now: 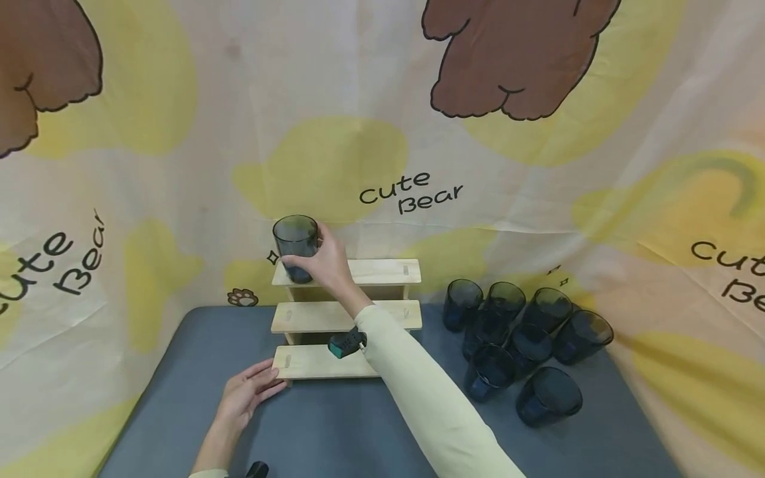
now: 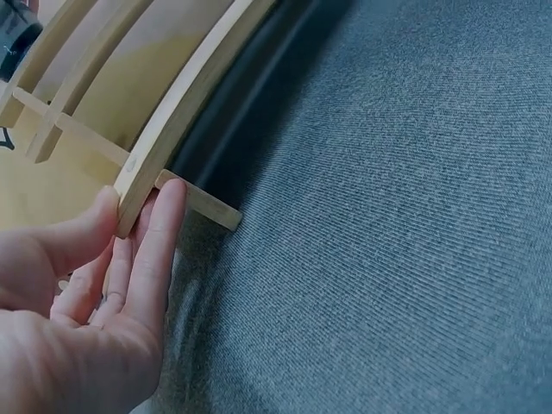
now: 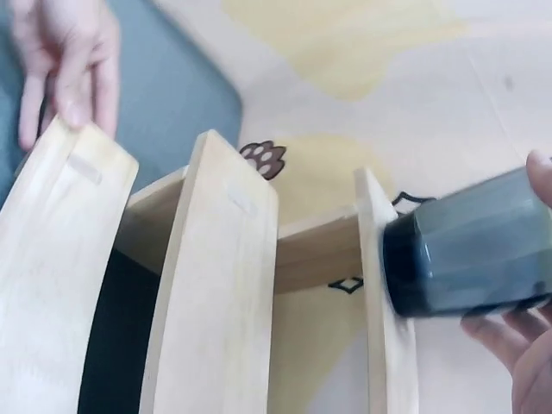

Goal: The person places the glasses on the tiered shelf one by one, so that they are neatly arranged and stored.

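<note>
My right hand (image 1: 327, 264) grips a dark tinted glass (image 1: 295, 240) round its side, upright at the left end of the top shelf. In the right wrist view the base of that glass (image 3: 470, 250) is right at the top board. The wooden three-step rack (image 1: 331, 362) stands against the backdrop. My left hand (image 1: 246, 393) pinches the left end of its lowest board, thumb on the upper side and fingers beneath, as the left wrist view shows with the hand (image 2: 112, 302) at the board's corner (image 2: 142, 177).
Several matching dark glasses (image 1: 548, 397) stand grouped on the grey-blue table cloth (image 1: 335, 431) to the right of the rack. A printed cloth backdrop (image 1: 335, 79) rises directly behind the table. My right forearm (image 1: 430, 398) crosses over the lower boards.
</note>
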Demonstrator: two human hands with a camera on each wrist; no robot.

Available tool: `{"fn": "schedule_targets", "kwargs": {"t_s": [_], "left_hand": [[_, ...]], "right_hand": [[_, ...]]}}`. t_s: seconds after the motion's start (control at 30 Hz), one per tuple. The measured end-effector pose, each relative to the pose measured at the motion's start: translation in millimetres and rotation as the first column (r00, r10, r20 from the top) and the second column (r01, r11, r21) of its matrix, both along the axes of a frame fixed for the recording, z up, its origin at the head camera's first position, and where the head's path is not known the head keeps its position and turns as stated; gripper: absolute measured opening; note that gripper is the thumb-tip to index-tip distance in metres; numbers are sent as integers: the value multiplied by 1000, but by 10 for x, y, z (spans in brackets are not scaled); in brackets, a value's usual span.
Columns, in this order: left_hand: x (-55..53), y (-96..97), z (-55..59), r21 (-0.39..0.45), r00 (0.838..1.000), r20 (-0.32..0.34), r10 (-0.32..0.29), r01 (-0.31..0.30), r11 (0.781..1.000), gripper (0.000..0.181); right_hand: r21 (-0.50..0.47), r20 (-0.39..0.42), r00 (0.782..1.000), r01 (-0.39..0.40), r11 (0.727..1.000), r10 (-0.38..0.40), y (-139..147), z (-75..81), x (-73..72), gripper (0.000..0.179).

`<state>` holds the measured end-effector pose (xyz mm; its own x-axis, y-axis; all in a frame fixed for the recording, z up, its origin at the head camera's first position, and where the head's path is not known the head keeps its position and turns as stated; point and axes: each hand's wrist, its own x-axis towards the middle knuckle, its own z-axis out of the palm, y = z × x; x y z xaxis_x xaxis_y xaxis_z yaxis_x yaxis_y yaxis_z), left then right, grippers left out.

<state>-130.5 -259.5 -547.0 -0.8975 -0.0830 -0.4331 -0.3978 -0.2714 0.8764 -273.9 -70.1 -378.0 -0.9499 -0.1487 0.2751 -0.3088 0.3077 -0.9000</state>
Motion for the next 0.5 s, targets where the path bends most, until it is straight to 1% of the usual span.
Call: {"fn": "schedule_targets", "kwargs": {"t_s": [0.07, 0.17, 0.3, 0.5], "left_hand": [[-1, 20, -2, -7, 1000, -6, 3, -3, 1000, 59], [-4, 30, -5, -17, 1000, -1, 13, -13, 1000, 56], [-2, 19, -4, -25, 1000, 8, 15, -15, 1000, 55], [-5, 14, 0, -20, 1000, 3, 8, -8, 1000, 56]], "right_hand": [[47, -6, 1000, 13, 999, -13, -22, -5, -3, 90], [101, -21, 1000, 13, 995, -11, -44, -5, -11, 91], [125, -5, 1000, -4, 992, 5, -34, 16, -5, 91], [159, 37, 999, -37, 987, 31, 11, 73, 6, 95]]}}
